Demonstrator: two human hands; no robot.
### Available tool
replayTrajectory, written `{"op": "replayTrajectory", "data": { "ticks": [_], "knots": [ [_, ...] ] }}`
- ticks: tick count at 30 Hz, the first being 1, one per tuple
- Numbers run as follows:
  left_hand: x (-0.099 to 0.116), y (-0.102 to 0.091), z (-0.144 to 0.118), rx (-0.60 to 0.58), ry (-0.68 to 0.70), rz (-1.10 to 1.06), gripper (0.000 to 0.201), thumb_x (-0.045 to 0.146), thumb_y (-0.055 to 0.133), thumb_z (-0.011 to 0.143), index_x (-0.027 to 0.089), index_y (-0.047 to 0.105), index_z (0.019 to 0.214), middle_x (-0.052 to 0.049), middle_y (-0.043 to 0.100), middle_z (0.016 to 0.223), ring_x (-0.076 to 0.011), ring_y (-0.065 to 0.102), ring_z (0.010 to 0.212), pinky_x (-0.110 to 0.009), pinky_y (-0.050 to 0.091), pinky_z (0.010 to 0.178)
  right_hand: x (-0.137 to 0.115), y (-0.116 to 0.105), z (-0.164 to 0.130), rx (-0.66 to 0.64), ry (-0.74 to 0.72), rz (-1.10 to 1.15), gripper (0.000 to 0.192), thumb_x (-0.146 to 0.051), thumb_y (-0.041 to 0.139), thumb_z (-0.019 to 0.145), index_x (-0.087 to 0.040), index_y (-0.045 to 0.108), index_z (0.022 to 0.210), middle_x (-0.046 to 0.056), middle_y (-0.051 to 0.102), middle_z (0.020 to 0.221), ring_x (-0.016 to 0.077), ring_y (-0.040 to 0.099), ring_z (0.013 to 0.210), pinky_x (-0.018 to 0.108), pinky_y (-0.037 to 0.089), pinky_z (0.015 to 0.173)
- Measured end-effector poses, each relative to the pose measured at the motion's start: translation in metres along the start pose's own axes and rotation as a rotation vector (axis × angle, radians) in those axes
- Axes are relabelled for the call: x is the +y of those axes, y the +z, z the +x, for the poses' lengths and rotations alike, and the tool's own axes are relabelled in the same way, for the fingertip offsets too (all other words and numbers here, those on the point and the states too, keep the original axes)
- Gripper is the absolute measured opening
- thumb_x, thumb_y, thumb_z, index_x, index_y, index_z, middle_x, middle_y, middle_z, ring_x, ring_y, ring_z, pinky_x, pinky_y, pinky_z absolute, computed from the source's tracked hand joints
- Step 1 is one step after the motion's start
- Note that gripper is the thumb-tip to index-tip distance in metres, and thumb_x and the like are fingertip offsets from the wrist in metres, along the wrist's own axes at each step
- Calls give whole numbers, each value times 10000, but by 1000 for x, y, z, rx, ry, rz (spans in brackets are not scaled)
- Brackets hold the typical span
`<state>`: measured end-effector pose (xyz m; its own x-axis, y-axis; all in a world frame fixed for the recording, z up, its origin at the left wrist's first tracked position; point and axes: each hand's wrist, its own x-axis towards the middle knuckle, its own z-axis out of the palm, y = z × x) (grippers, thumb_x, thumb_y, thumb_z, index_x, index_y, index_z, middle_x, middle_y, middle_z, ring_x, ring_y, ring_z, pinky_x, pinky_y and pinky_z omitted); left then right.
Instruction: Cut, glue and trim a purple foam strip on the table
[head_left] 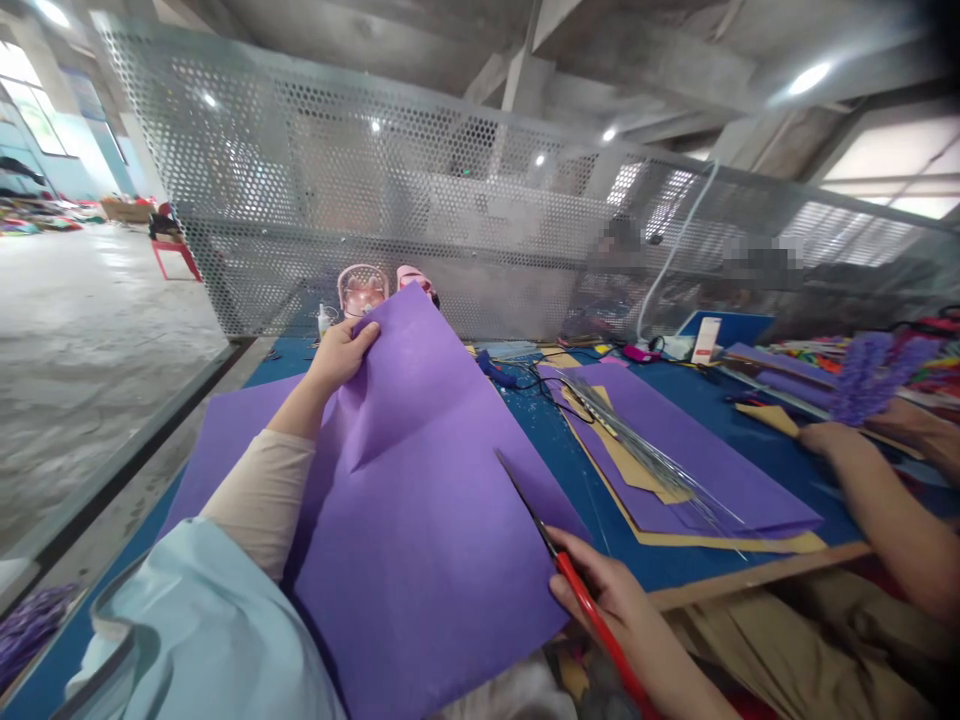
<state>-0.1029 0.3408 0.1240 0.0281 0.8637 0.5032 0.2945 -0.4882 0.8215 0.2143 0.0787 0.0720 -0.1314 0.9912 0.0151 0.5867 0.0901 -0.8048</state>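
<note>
Left hand [341, 350] pinches buckled purple sheet [420, 530], right hand [615, 595] grips scissors [574, 580], blue bench [564, 450] beneath, perforated partition [337, 195] across upper frame.

I am seeing plain, even purple across my sheet [427, 560], while my scissors [579, 588] are showing red handles [602, 630] and dark blades [534, 515]. I am wearing a pale blue top [210, 620] with a cream sleeve [262, 490]. The surface [720, 405] is showing deep blue, the stacked papers [720, 468] are mixing purple and tan, and the panel [345, 190] is running silvery grey in a dotted pattern.
</note>
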Motion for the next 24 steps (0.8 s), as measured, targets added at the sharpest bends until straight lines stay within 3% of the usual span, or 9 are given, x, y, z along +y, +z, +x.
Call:
{"op": "replayTrajectory", "data": {
  "ticks": [5,13,24],
  "knots": [
    [2,-1,0,-6,4,-20,319,435,537,805,138,651,812,25,572,624,-108,445,542,-218,361,537,6,-4,0,-1,7,-39,596,-519,532,839,-148,499,1304,160,604,1231,289,554,1154,391,454,966],
    [-3,0,2,-12,7,-61,332,454,539,815,142,652,800,28,565,609,-102,450,533,-214,357,527,-5,-1,14,-55,-45,38,595,-497,498,870,-143,454,1346,159,606,1231,285,548,1163,354,478,934],
    [-3,-1,2,-17,-19,-84,340,452,561,807,138,674,876,13,619,671,-118,503,573,-220,391,543,5,-2,22,7,-93,-134,509,-511,508,842,-140,620,1172,147,699,1059,274,658,974,361,518,862]
  ]
}}
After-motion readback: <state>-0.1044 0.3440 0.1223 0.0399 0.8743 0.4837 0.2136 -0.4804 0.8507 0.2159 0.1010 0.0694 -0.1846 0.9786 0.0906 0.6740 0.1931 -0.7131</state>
